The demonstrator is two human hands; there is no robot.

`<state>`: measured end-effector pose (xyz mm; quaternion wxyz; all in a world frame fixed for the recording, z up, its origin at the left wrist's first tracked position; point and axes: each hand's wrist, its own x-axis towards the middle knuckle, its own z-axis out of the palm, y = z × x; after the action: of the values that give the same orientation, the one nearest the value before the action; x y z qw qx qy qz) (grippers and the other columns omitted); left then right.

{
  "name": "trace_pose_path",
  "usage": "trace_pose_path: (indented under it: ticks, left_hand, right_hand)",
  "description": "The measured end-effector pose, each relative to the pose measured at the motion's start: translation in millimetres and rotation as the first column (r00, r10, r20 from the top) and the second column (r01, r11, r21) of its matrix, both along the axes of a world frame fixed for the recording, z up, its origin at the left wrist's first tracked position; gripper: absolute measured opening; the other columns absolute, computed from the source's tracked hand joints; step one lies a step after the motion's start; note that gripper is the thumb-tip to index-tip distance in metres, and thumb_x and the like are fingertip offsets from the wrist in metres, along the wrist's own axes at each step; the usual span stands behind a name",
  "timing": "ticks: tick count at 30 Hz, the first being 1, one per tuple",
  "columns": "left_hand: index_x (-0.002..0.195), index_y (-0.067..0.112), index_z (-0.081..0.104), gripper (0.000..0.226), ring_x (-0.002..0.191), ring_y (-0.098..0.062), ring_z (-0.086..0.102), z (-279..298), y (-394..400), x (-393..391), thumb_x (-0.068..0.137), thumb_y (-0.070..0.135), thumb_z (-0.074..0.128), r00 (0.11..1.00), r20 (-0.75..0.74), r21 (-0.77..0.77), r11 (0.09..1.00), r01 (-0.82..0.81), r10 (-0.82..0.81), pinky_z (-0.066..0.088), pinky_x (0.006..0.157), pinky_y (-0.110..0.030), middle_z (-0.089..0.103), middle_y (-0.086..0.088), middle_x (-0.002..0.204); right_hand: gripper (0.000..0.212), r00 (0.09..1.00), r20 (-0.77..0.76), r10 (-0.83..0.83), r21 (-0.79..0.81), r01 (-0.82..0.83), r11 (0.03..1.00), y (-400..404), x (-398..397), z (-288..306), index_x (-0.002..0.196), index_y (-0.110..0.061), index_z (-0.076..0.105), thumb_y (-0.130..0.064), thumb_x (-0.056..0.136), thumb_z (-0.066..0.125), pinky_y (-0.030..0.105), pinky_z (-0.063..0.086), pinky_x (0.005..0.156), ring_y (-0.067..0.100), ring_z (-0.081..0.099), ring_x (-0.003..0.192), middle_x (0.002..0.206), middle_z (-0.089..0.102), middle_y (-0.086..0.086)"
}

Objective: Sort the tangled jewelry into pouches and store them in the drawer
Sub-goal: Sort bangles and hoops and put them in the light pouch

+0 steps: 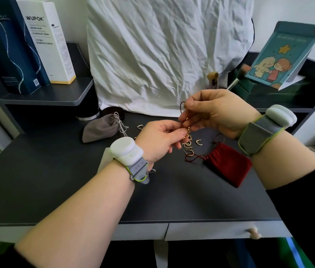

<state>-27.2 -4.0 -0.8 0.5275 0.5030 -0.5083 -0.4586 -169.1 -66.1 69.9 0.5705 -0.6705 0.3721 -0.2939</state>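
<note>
above the dark desk (56, 190), left hand (157, 139) and right hand (214, 113) pinch a red-corded gold-beaded bracelet (186, 128) (earrings snagged below); teasing slowly, not tugging, should free it.

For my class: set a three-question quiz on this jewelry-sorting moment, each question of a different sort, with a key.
1. True or false: the red pouch lies on the desk to the right of the loose gold earrings.
2. Multiple choice: what do the left hand and right hand pinch between them? A) a dark red cord with gold beads B) the grey pouch C) a makeup brush
3. Fill in: the drawer under the desk edge is ____ (open/closed).

Key: 1 true; 2 A; 3 closed.
</note>
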Motion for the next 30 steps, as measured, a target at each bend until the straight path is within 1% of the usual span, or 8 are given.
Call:
trace_pose_path:
  ticks: [3,9,14,17,21,23,26,30]
  left_hand:
    - [0.082,0.014,0.069,0.012,0.049,-0.007,0.052,0.2,0.8,1.1,0.089,0.008,0.062,0.998,-0.023,0.009,0.998,-0.061,0.061,0.036,0.043,-0.017,0.067,0.003,0.061]
    - [0.08,0.011,0.068,0.01,0.048,-0.009,0.055,0.1,2.3,4.4,0.083,0.002,0.067,0.989,-0.011,0.053,0.988,-0.148,0.149,0.039,0.042,-0.019,0.068,-0.003,0.065]
    - [0.081,0.012,0.065,0.012,0.046,-0.008,0.055,0.1,3.2,11.5,0.081,0.0,0.068,0.98,-0.035,0.04,0.98,-0.193,0.194,0.039,0.041,-0.017,0.067,0.0,0.061]
    - [0.08,0.015,0.066,0.013,0.048,-0.009,0.055,0.1,5.1,16.6,0.08,0.002,0.069,0.98,0.029,0.023,0.98,-0.198,0.197,0.039,0.043,-0.018,0.068,-0.002,0.065]
    - [0.075,0.021,0.067,0.019,0.05,-0.009,0.055,1.2,8.6,24.9,0.078,0.003,0.071,0.95,0.181,-0.019,0.966,-0.257,0.256,0.043,0.05,-0.02,0.064,0.0,0.064]
    - [0.073,0.024,0.067,0.019,0.057,-0.011,0.058,1.6,11.0,29.9,0.076,0.007,0.074,0.893,0.317,-0.067,0.947,-0.314,0.319,0.049,0.059,-0.023,0.064,0.004,0.064]
    - [0.075,0.026,0.062,0.016,0.071,-0.015,0.06,1.5,16.4,34.3,0.071,0.026,0.078,0.742,0.559,-0.094,0.917,-0.387,0.37,0.049,0.071,-0.029,0.061,0.008,0.07]
    - [0.089,0.024,0.052,0.042,0.084,-0.016,0.055,-2.1,20.2,35.8,0.067,0.052,0.074,0.53,0.813,-0.011,0.916,-0.402,0.242,0.04,0.069,-0.03,0.059,0.007,0.087]
  right_hand:
    - [0.005,1.0,0.006,-0.007,-0.011,0.007,1.0,-0.1,-3.5,-8.9,0.083,-0.005,0.061,0.0,0.084,0.061,0.026,0.055,0.054,0.021,0.064,0.059,0.072,0.068,0.013]
    - [0.014,0.999,-0.014,-0.05,-0.034,0.049,0.998,3.0,-1.7,-30.5,0.078,-0.002,0.068,0.012,0.074,0.067,0.019,0.054,0.052,0.014,0.065,0.055,0.064,0.07,0.009]
    - [0.014,0.99,-0.137,-0.017,-0.084,0.006,0.996,9.9,1.3,-40.6,0.08,-0.005,0.073,0.006,0.07,0.074,0.022,0.052,0.056,0.012,0.064,0.061,0.074,0.074,0.009]
    - [0.011,0.978,-0.209,-0.028,-0.133,-0.001,0.991,13.3,4.5,-41.1,0.081,-0.006,0.073,0.001,0.072,0.074,0.028,0.049,0.054,0.015,0.059,0.06,0.08,0.073,0.015]
    - [0.007,0.988,-0.142,-0.061,-0.089,0.048,0.995,13.9,9.0,-37.3,0.083,0.001,0.068,0.007,0.078,0.067,0.027,0.056,0.047,0.015,0.064,0.049,0.067,0.067,0.015]
    - [0.008,0.993,-0.092,-0.07,-0.063,0.064,0.996,12.7,9.8,-32.6,0.081,0.002,0.066,0.009,0.079,0.065,0.028,0.058,0.05,0.016,0.066,0.051,0.063,0.067,0.012]
    - [0.011,0.996,-0.042,-0.078,-0.059,0.076,0.995,10.0,9.6,-23.0,0.079,0.002,0.065,0.012,0.08,0.062,0.027,0.058,0.051,0.016,0.066,0.05,0.06,0.065,0.01]
    - [0.012,0.998,-0.002,-0.069,-0.097,0.069,0.993,6.9,10.2,-8.9,0.08,0.005,0.065,0.016,0.078,0.061,0.028,0.058,0.055,0.016,0.066,0.052,0.061,0.064,0.012]
